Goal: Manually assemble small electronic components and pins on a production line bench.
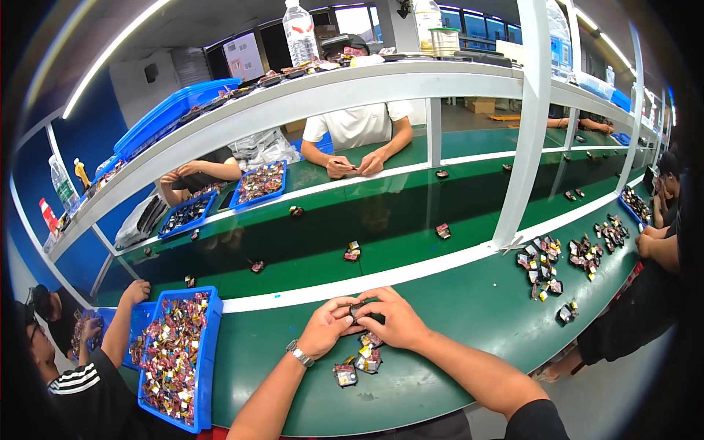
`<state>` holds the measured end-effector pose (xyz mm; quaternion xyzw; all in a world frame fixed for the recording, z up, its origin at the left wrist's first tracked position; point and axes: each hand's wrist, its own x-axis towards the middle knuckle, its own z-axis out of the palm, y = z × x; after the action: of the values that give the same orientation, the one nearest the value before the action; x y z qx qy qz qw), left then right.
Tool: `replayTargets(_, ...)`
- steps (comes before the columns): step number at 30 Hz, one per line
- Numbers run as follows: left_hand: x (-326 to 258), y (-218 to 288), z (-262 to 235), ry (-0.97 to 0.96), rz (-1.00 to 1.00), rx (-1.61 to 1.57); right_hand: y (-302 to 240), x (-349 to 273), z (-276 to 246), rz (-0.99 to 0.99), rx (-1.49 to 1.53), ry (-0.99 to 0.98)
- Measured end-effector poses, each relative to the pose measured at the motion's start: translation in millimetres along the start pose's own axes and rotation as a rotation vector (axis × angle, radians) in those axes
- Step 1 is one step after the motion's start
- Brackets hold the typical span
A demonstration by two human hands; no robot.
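Observation:
Over the green worktable (286,400), my left hand (323,328) and my right hand (396,321) come together around a small black part (355,312). The fingers of both hands pinch it and cover most of it, so its exact kind cannot be made out. A watch with a metal band sits on my left wrist. Just below my hands lie a few small black pieces with reddish, white and yellow bits (368,359). One such piece (345,375) rests nearest to me, slightly apart from the others.
A blue tray (206,367) heaped with similar pieces stands at my left. Loose clusters (541,264) lie to the right. Beyond a white rail (279,297), a green belt (315,253) carries scattered pieces. A white shelf frame (524,139) rises ahead. Other people work across and on both sides.

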<state>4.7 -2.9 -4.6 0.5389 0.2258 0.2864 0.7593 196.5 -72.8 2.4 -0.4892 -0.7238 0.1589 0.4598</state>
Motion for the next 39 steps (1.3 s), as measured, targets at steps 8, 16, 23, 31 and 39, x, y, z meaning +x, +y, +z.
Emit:
replayTargets(8,1,-1,0,-0.002,-0.002,-0.017,4,0,4,0.016,0.030,0.035)
replayTargets(16,1,-4,-2,0.025,0.005,-0.024,4,-2,8,0.041,0.033,0.034)
replayTargets(23,1,-8,0,0.048,0.060,0.004,3,-3,15,0.034,0.077,0.099)
replayTargets(31,0,-11,-5,0.011,0.119,-0.052,-8,-1,12,-0.067,-0.040,0.178)
replayTargets(39,1,-8,-4,-0.010,0.092,-0.139,-5,-1,11,-0.065,0.009,0.183)
